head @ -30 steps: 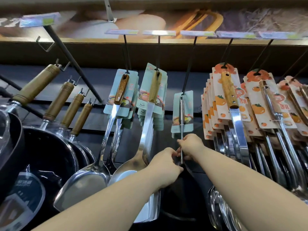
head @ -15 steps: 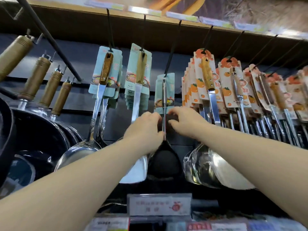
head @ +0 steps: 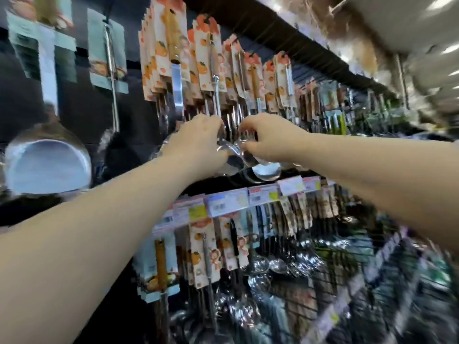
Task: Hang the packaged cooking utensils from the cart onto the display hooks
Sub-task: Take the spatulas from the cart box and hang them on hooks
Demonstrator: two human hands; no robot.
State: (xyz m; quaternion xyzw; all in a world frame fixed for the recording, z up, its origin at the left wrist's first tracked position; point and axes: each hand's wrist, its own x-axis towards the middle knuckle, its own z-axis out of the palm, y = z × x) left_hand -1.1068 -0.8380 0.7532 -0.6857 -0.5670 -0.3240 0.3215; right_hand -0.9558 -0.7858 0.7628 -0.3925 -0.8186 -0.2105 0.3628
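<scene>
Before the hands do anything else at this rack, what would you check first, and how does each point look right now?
1. Both hands at the rack: ok. The left hand and right hand are up among the shiny ladles under the orange-print cards.
2. Firm hold on a utensil: cannot tell; the fingers curl in, but blur hides what they pinch.
3. Card hole seated on a hook: cannot tell.
4. Neighbouring packs hanging straight: ok, as far as the blur shows.
5. Price tag strip unblocked: ok.
6. Wire cart within reach at lower right: ok.
</scene>
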